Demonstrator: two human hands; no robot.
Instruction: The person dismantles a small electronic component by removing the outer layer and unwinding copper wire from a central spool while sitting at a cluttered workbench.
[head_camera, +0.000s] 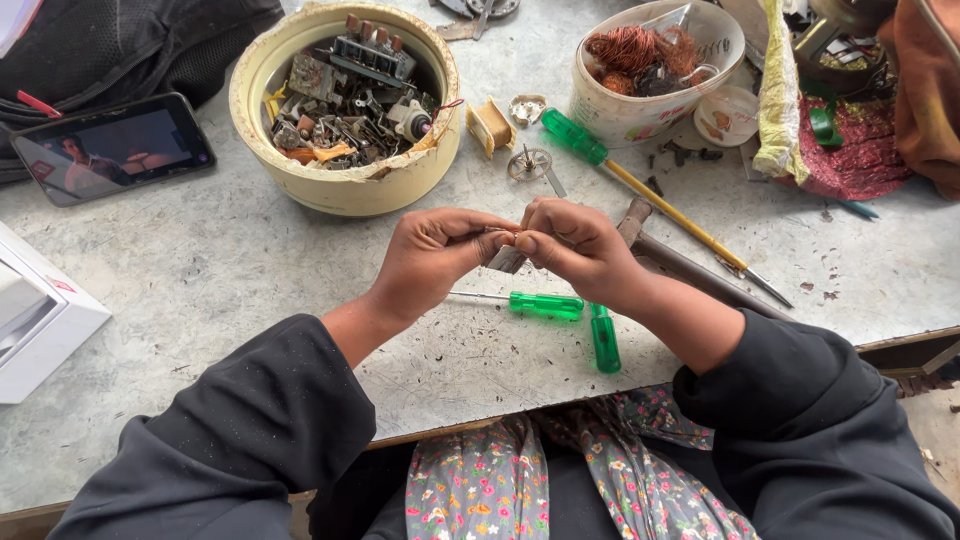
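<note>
Fingers of both hands met over the grey table (250, 270), pinching one small metal part (506, 258) between them: the left hand (435, 255) gripped it from its side with thumb and forefinger closed on it, and the right hand (575, 245) clenched on it from the other side, fingertips of the two hands touching. What kind of part it was could not be told, since most of it was hidden inside the grip. Just below the fingers, on the table, lay a green-handled screwdriver (545, 305) pointing left, and a second green screwdriver (604, 338) lay beside it under the right wrist. Beyond the fingers a small toothed wheel (530, 163) rested near a little wound coil (491, 126), and a long screwdriver with a green handle and yellow shaft (650, 190) ran slantwise past the right hand. A dark metal rod (690, 268) lay just behind that hand. Farther out from the fingers stood a cream-coloured round bowl (340, 185) full of scrap electrical pieces, and to its right a white tub (640, 115) holding copper wire windings. Well to the left of the fingers a phone (110, 148) lay with its screen lit, and a white box (40, 320) sat at the table's near left edge.
</note>
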